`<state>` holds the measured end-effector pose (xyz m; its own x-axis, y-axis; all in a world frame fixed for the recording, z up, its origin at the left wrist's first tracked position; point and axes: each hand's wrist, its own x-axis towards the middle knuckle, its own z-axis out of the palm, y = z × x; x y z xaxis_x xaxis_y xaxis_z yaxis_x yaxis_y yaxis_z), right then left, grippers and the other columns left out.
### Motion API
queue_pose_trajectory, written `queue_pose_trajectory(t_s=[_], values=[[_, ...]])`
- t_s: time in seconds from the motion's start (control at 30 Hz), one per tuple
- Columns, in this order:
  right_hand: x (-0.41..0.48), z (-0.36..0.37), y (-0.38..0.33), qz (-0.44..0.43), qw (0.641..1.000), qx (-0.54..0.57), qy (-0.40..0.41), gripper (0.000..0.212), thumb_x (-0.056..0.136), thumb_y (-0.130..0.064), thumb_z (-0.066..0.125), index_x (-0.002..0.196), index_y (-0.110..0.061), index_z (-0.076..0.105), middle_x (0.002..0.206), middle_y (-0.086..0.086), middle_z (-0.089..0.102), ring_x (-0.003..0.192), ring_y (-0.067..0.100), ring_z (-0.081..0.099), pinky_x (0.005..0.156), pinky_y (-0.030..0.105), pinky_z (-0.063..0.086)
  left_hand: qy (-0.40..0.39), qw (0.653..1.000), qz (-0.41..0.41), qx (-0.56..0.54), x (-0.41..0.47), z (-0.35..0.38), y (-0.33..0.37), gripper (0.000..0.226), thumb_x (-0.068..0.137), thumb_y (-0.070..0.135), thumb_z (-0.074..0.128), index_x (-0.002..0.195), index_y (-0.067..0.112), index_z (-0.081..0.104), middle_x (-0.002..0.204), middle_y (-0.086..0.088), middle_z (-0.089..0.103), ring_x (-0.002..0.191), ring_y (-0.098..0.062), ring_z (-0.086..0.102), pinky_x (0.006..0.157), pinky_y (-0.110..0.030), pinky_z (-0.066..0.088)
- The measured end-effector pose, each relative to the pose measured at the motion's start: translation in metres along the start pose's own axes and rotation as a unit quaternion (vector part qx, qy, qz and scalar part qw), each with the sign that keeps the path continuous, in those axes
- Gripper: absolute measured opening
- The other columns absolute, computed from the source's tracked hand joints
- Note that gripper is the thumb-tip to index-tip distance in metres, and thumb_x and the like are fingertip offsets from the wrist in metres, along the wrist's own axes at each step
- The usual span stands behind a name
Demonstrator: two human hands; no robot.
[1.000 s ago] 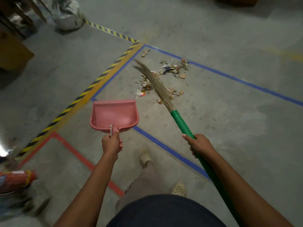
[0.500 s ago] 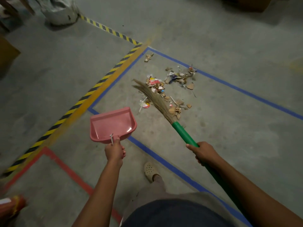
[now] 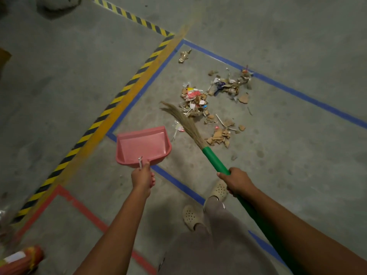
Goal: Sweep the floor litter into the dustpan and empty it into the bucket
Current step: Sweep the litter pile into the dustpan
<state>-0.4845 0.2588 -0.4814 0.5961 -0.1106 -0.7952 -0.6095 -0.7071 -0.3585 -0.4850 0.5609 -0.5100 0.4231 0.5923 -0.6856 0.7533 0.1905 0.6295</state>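
Gripping pink plastic dustpan (image 3: 143,147) handle, left hand (image 3: 142,176) fingers (image 3: 152,179) curled; right hand (image 3: 236,180) wraps green broom (image 3: 214,160) shaft. Straw bristles (image 3: 184,124) fan beside torn, probably cardboard litter (image 3: 200,102).

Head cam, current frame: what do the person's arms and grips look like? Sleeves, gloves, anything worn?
Left grip and right grip are bare hands: no gloves, rings, watch or bands visible. Left forearm and right forearm are uncovered to the frame edge; no sleeve shows. No cables or markings.
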Motion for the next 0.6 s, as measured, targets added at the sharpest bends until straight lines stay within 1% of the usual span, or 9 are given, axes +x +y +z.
queue_pose_trajectory(t_s=[0.1,0.17,0.23,0.3,0.37,0.47,0.57,0.6], values=[[0.043,-0.007,-0.007,0.000,1.000,-0.005,-0.003,0.036,0.095,-0.047,0.062,0.099,-0.011,0.059,0.076,0.010,0.068,0.054,0.019,0.065,0.047,0.029,0.055,-0.016,1.000,-0.009,0.005,0.034,0.035,0.011,0.035,0.096,0.037,0.063,0.075,0.011,0.054,0.055,-0.007,0.049,0.036,-0.014,0.041,0.037,-0.020,0.032],[0.074,-0.004,-0.008,0.010,1.000,-0.013,-0.010,0.036,0.094,-0.048,0.062,0.098,-0.012,0.059,0.076,0.009,0.068,0.054,0.019,0.066,0.046,0.029,0.055,-0.019,1.000,-0.017,0.006,0.061,0.057,0.012,0.037,0.096,0.036,0.063,0.073,0.011,0.052,0.053,-0.007,0.047,0.035,-0.014,0.039,0.036,-0.019,0.030],[0.109,0.009,-0.005,0.021,0.999,-0.019,-0.018,0.036,0.094,-0.049,0.062,0.095,-0.013,0.060,0.077,0.008,0.068,0.058,0.020,0.067,0.050,0.033,0.058,-0.016,0.999,-0.028,0.003,0.096,0.078,0.007,0.036,0.097,0.037,0.062,0.074,0.010,0.053,0.053,-0.007,0.047,0.034,-0.014,0.039,0.036,-0.018,0.029],[0.149,0.029,-0.001,0.018,0.999,-0.029,-0.023,0.036,0.093,-0.051,0.062,0.092,-0.014,0.060,0.077,0.007,0.067,0.063,0.022,0.069,0.059,0.040,0.061,-0.003,0.999,-0.035,-0.002,0.138,0.097,-0.001,0.038,0.097,0.038,0.061,0.073,0.010,0.053,0.054,-0.007,0.048,0.035,-0.014,0.038,0.036,-0.017,0.029],[0.195,0.056,0.003,0.005,0.999,-0.046,-0.029,0.039,0.092,-0.053,0.061,0.089,-0.014,0.061,0.077,0.007,0.067,0.067,0.022,0.068,0.066,0.042,0.060,0.018,0.999,-0.042,0.003,0.186,0.114,-0.018,0.040,0.097,0.038,0.060,0.070,0.010,0.051,0.052,-0.007,0.047,0.033,-0.014,0.038,0.035,-0.017,0.028],[0.262,0.102,0.010,0.001,0.996,-0.066,-0.052,0.041,0.091,-0.055,0.060,0.094,-0.014,0.062,0.080,0.007,0.067,0.070,0.023,0.067,0.063,0.038,0.058,0.027,0.997,-0.069,0.021,0.252,0.134,-0.051,0.035,0.097,0.031,0.060,0.072,0.009,0.051,0.054,-0.007,0.046,0.028,-0.011,0.037,0.032,-0.016,0.028],[0.323,0.142,0.022,0.019,0.993,-0.099,-0.068,0.042,0.091,-0.057,0.059,0.098,-0.015,0.062,0.083,0.004,0.063,0.076,0.023,0.064,0.060,0.031,0.048,0.018,0.995,-0.096,0.032,0.303,0.146,-0.081,0.031,0.097,0.025,0.059,0.072,0.011,0.052,0.052,-0.005,0.045,0.028,-0.009,0.037,0.032,-0.017,0.027],[0.340,0.152,0.027,0.034,0.992,-0.093,-0.072,0.042,0.092,-0.056,0.059,0.098,-0.015,0.061,0.085,0.005,0.063,0.077,0.024,0.064,0.060,0.029,0.045,0.013,0.994,-0.100,0.037,0.315,0.149,-0.088,0.031,0.098,0.025,0.058,0.071,0.011,0.051,0.051,-0.005,0.045,0.029,-0.009,0.037,0.032,-0.017,0.027]])
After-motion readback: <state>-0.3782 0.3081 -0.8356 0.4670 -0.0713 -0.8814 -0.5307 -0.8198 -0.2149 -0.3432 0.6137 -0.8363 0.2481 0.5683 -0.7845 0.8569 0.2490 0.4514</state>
